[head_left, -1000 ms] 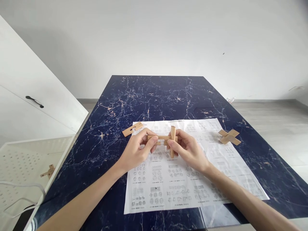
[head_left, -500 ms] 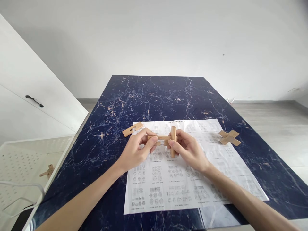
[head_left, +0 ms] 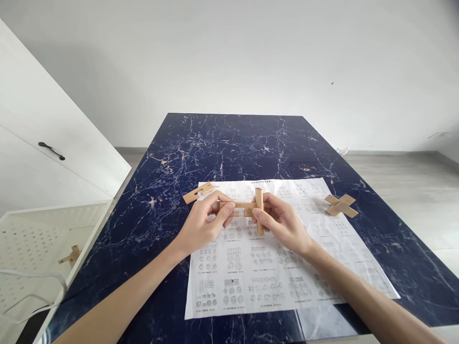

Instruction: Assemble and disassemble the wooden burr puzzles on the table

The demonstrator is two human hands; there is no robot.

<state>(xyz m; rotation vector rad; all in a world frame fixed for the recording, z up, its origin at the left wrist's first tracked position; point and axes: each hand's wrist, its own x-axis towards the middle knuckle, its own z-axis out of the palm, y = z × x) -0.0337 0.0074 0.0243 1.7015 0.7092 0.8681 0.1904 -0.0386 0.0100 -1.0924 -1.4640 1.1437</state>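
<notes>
My left hand [head_left: 206, 222] pinches the left end of a notched wooden puzzle piece [head_left: 241, 206] held level over the paper. At its other end, my right hand [head_left: 281, 222] grips an upright wooden puzzle bar [head_left: 259, 224] that crosses the level piece. The right fingers partly hide where the two pieces meet, so I cannot tell how they interlock. Just beyond my left hand lies a flat slotted wooden piece [head_left: 191, 196], partly on the paper's corner. To the right of my hands, a crossed wooden piece [head_left: 340, 205] rests on the sheet's right edge.
The printed instruction sheet [head_left: 258, 306] covers the near part of the dark blue marble-patterned table [head_left: 229, 143]. At lower left, a white perforated surface [head_left: 32, 234] holds another wooden cross [head_left: 71, 256] and a white cable [head_left: 60, 277]. A white cabinet [head_left: 64, 129] stands left.
The upright bar's lower end has shifted slightly right, and the right thumb has moved a little with it. Both hands otherwise keep their places.
</notes>
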